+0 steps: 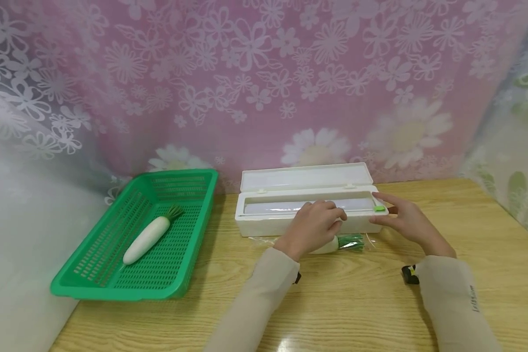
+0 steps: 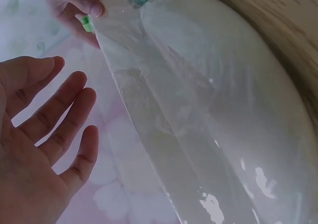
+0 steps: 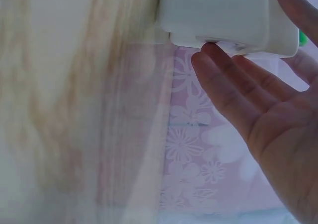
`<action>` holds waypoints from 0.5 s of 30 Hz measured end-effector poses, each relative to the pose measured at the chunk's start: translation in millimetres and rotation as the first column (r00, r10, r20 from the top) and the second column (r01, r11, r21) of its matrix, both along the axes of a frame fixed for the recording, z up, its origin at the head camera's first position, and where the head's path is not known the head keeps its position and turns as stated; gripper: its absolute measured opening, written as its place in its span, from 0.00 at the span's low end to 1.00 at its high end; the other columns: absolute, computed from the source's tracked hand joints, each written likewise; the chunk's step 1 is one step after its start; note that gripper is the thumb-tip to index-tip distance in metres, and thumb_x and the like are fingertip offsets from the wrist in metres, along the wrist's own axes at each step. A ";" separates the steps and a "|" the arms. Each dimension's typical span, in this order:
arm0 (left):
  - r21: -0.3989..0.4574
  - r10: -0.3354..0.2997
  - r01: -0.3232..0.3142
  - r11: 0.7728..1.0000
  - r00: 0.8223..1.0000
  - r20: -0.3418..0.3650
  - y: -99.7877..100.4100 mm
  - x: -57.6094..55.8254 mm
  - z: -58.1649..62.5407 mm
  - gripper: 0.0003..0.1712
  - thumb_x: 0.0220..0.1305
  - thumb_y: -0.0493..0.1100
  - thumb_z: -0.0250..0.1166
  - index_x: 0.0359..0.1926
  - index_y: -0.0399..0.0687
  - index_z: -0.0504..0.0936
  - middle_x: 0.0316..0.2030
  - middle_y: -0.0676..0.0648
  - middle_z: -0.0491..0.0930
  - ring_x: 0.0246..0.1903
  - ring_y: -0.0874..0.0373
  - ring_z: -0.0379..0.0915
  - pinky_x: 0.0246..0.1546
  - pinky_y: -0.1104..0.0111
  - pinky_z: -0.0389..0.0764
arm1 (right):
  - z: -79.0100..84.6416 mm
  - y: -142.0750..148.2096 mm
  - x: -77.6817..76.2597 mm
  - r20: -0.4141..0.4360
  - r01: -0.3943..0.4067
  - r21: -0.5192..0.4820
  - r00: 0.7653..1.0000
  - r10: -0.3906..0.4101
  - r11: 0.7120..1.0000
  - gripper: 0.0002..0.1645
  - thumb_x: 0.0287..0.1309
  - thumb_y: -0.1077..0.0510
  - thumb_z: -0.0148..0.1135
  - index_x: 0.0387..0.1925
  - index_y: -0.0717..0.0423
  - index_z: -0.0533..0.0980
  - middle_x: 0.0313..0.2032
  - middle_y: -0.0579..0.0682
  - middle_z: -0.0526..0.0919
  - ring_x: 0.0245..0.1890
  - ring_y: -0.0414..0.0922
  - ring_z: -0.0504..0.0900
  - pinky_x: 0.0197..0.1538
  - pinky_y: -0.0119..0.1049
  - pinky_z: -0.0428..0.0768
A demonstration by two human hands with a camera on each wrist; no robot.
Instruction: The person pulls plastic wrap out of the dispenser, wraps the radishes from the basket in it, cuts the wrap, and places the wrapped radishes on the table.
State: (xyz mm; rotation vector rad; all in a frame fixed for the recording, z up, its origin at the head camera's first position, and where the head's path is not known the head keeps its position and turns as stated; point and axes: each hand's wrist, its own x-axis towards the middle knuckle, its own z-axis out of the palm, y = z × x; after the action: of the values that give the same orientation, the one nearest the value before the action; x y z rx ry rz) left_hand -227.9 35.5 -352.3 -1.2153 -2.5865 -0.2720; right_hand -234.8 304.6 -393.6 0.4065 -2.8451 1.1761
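Green basket (image 1: 66, 289), w/ bare radish (image 1: 147, 239). White box (image 1: 264, 226): lid (image 1: 308, 177) up, roll (image 1: 270, 208) inside. L hand (image 1: 313, 227): over box front, fingers loose, gripping nothing. Wrapped radish (image 1: 329, 246): on surface (image 1: 356, 303), partly under L hand. R hand (image 1: 407, 221): fingers grasp box's R end, nr green tab (image 1: 379, 209). Advisable: brace box firmly; L fingers light, roll undented.

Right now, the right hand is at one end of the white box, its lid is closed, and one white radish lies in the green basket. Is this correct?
Only the lid is wrong: it is open behind the white box, as the head view shows. The right hand is at one end of the box, and one white radish lies in the green basket.
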 end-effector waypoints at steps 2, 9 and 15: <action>-0.005 -0.019 0.019 1.000 1.000 0.003 7.3 -3.3 1.2 0.12 0.74 0.41 0.59 0.48 0.55 0.89 0.42 0.57 0.84 0.40 0.63 0.77 0.42 0.72 0.75 | 1.3 0.0 0.3 -0.008 0.007 0.014 1.000 -0.007 1.000 0.43 0.66 0.53 0.68 0.73 0.70 0.61 0.64 0.78 0.67 0.53 0.71 0.78 0.41 0.48 0.80; -0.008 -0.038 0.037 0.999 0.999 -0.033 35.6 -17.3 5.3 0.12 0.72 0.40 0.60 0.48 0.55 0.89 0.42 0.57 0.85 0.37 0.65 0.76 0.32 0.78 0.71 | -1.1 -3.5 -1.9 -0.039 0.002 -0.007 0.999 -0.002 1.000 0.41 0.66 0.55 0.68 0.72 0.71 0.62 0.66 0.77 0.64 0.55 0.73 0.77 0.37 0.38 0.80; -0.011 -0.014 0.014 1.000 1.000 0.028 57.6 -26.1 6.9 0.13 0.75 0.42 0.59 0.50 0.58 0.88 0.46 0.60 0.85 0.43 0.66 0.77 0.34 0.79 0.72 | -1.4 -6.0 -1.7 -0.002 0.005 -0.035 1.000 -0.005 0.999 0.42 0.68 0.52 0.67 0.74 0.66 0.61 0.60 0.75 0.72 0.42 0.62 0.84 0.34 0.40 0.78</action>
State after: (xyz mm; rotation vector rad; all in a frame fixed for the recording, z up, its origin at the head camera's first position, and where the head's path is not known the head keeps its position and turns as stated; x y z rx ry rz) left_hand -254.0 93.1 -345.4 -1.2430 -2.6074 -0.2792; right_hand -236.5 298.6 -395.1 0.3982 -2.8175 1.2218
